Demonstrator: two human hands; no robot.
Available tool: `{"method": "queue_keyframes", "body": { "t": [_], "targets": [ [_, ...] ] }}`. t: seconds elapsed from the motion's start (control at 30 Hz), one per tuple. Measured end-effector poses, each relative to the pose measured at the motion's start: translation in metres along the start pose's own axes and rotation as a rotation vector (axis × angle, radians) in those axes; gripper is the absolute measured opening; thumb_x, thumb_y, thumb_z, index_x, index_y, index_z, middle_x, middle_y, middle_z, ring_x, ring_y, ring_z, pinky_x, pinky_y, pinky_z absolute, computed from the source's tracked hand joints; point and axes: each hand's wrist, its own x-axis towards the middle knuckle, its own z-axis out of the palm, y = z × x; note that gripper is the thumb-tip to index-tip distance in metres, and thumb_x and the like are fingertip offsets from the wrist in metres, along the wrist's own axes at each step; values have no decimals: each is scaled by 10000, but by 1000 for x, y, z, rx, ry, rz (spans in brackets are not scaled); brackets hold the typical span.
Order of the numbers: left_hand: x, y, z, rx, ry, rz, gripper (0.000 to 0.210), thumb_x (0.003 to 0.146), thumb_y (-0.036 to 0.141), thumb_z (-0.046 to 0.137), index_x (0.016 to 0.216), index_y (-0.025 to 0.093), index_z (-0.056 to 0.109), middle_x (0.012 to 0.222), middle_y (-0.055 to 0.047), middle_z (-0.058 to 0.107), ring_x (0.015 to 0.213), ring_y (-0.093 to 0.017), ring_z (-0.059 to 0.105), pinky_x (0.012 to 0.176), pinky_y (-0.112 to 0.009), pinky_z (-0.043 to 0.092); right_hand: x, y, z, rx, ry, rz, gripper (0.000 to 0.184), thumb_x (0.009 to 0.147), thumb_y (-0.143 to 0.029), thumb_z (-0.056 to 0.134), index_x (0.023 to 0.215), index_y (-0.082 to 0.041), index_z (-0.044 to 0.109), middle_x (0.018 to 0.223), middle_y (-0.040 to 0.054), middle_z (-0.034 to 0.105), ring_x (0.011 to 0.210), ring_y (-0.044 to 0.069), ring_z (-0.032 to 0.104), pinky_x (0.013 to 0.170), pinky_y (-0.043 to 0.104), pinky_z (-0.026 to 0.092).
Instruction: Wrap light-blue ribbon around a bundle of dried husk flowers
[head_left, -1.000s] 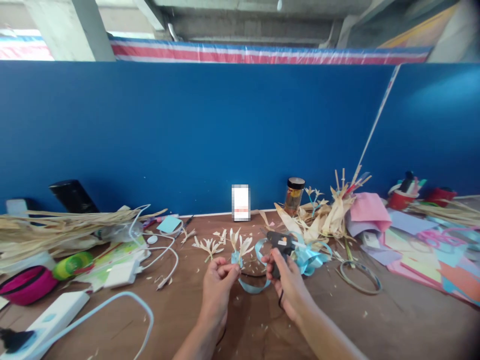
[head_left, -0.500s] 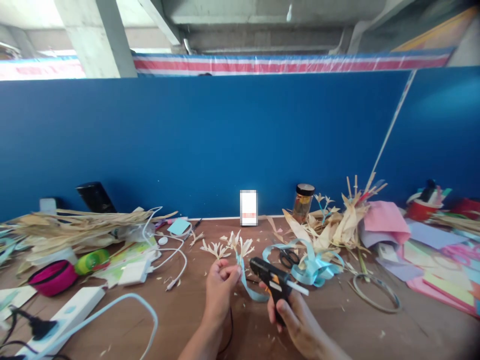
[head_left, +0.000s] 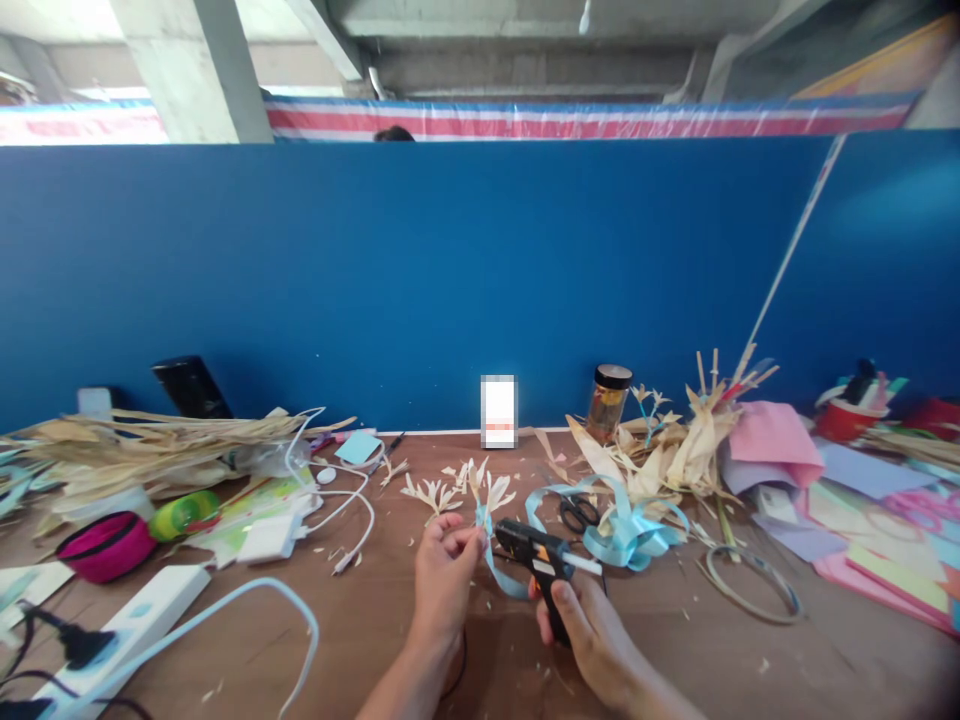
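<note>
My left hand [head_left: 444, 575] pinches the stem of a dried-husk flower [head_left: 493, 492], whose pale petals stand upright above my fingertips. A light blue ribbon [head_left: 507, 580] is at its stem and trails down to the right. In my right hand [head_left: 589, 625] is a black glue gun [head_left: 536, 548], gripped by its handle, with a white glue stick [head_left: 586, 564] poking out of the back. Its nozzle points left, close to the ribboned stem; I cannot tell whether they touch. Just left of the flower, another husk flower [head_left: 433, 494] lies behind my left hand.
Black scissors [head_left: 579, 513] and a heap of blue ribbon [head_left: 634, 535] lie right of centre. Dried husks [head_left: 694, 450] and a lidded jar [head_left: 609, 402] stand behind them. On the left are a power strip [head_left: 135, 625], white cables, and a pink pouch [head_left: 106, 546].
The glue gun in my right hand has moved slightly left and down, its nozzle nearer the flower stem. My left hand keeps its pinch. A head top shows more above the partition.
</note>
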Motion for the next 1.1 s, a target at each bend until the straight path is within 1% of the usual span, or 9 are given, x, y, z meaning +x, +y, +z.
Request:
{"method": "queue_keyframes", "body": {
  "t": [0.2,0.3,0.43,0.53,0.73,0.83,0.93,1.0,1.1],
  "targets": [
    [-2,2,0,-7,-29,14,384,639,296,670,885,183,398,626,-9,656,566,-126,597,542,-207,424,0,0,0,-47,-42,-4,431,871,-463,255,739,-169,541,561,7,557,560,141,499,569,237,345],
    [-1,1,0,11,-20,25,370,659,288,659,892,183,391,611,-3,649,570,-120,591,555,-206,422,0,1,-2,-80,-53,9,452,875,-453,256,686,-165,549,578,14,568,581,139,511,587,235,349],
    [-1,0,1,31,-4,13,396,647,285,668,907,173,390,620,-16,652,565,-121,584,558,-217,426,0,-2,-3,-86,-79,-8,494,877,-444,261,608,-150,553,576,25,560,570,132,514,551,223,356],
    [-1,1,2,29,-11,2,402,641,282,672,908,172,392,641,-27,660,562,-119,581,551,-214,425,1,-3,-2,-63,-92,-12,497,872,-445,283,598,-139,563,582,32,555,572,131,518,556,223,368],
    [-2,3,2,41,-10,-11,399,644,270,663,920,170,392,637,-9,648,565,-119,580,556,-219,429,1,-2,-2,210,-109,14,447,830,-510,341,845,-127,570,678,36,540,554,121,490,526,234,391],
    [-1,1,1,51,-6,4,395,637,260,666,911,163,399,630,-11,647,571,-114,575,571,-217,425,-2,-5,-6,208,-25,10,428,824,-502,364,938,-135,554,668,17,501,579,125,472,557,244,388],
    [0,1,1,49,-15,10,382,648,260,659,904,164,393,621,-9,646,577,-112,571,582,-220,425,-4,-10,-10,232,54,45,467,849,-504,276,1024,-144,517,674,14,490,577,128,450,552,251,384],
    [-1,1,1,49,-19,11,373,658,257,653,903,168,385,609,0,641,570,-108,564,577,-216,420,-4,-11,-10,250,61,71,480,850,-508,261,1031,-143,515,661,9,480,562,128,440,536,251,381],
    [-1,1,1,50,-20,13,369,663,248,651,902,170,381,606,6,637,565,-102,558,573,-210,414,-4,-12,-10,245,39,92,444,834,-499,338,1006,-140,536,701,20,499,566,123,450,528,243,380]
  ]
}}
